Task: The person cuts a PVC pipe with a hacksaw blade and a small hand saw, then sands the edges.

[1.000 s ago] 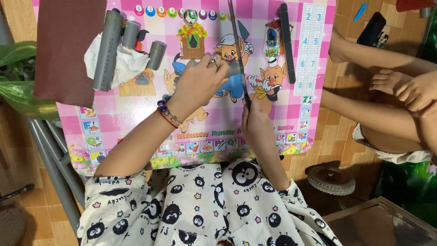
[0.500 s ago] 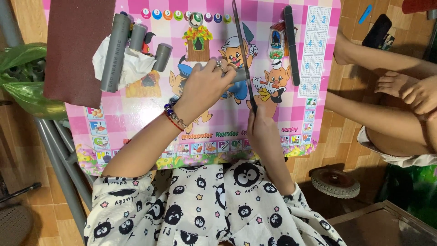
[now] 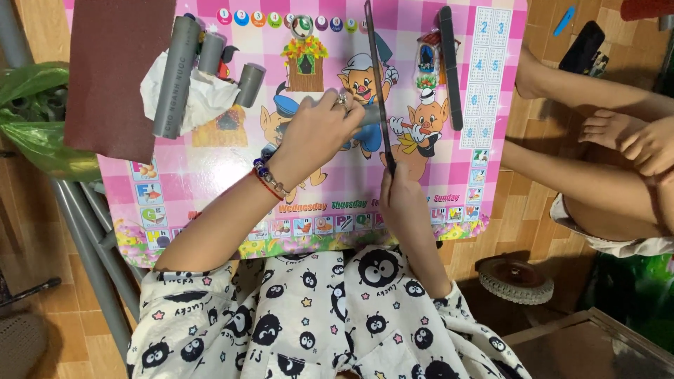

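Note:
My left hand (image 3: pixel 316 133), with a bead bracelet on the wrist, presses down on a short grey pipe (image 3: pixel 366 116) lying across the pink picture table (image 3: pixel 210 175). A thin saw (image 3: pixel 379 84) runs away from me across the pipe, just right of my left fingers. My right hand (image 3: pixel 401 196) grips the saw's near end at the table's front edge. Most of the pipe is hidden under my left hand.
A long grey pipe (image 3: pixel 175 77) and two short pieces (image 3: pixel 249 84) lie on crumpled white paper (image 3: pixel 200 102) at the back left, beside a brown sandpaper sheet (image 3: pixel 116 70). A black file (image 3: pixel 449 67) lies right of the saw. Another person's legs (image 3: pixel 597 126) are at the right.
The view has shifted a little. Both hands keep their hold; the saw and my right hand have shifted only slightly along the cut.

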